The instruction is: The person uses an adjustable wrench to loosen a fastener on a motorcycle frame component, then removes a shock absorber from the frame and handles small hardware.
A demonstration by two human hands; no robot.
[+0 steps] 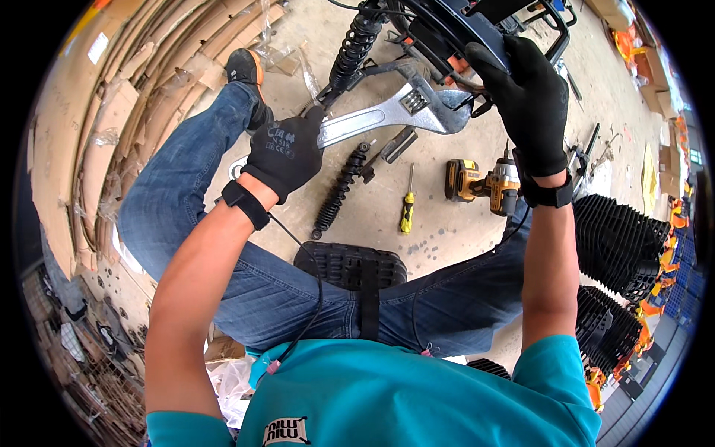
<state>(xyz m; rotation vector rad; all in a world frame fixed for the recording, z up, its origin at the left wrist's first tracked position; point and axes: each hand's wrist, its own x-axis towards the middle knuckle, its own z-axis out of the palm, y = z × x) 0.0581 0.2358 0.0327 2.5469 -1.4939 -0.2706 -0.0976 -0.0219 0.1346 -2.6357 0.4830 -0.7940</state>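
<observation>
The left hand [287, 153] is wrapping round the wrench [357, 125], whose head is sitting right by the frame [447, 26]; whether its jaws are biting on anything, I cannot tell. The right hand [527, 104] is clasping the frame. The work seems to be standing midway: one shock [357, 46] is standing at the frame, another, the loose shock [342, 190], is lying on the floor [380, 227], towards its cardboard-lined left edge [112, 141].

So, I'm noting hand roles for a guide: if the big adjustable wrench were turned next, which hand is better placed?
Probably the left hand: it grips the adjustable wrench by its handle, with its wide end beside the black machine. The right hand is up at the machine, off the handle.
</observation>
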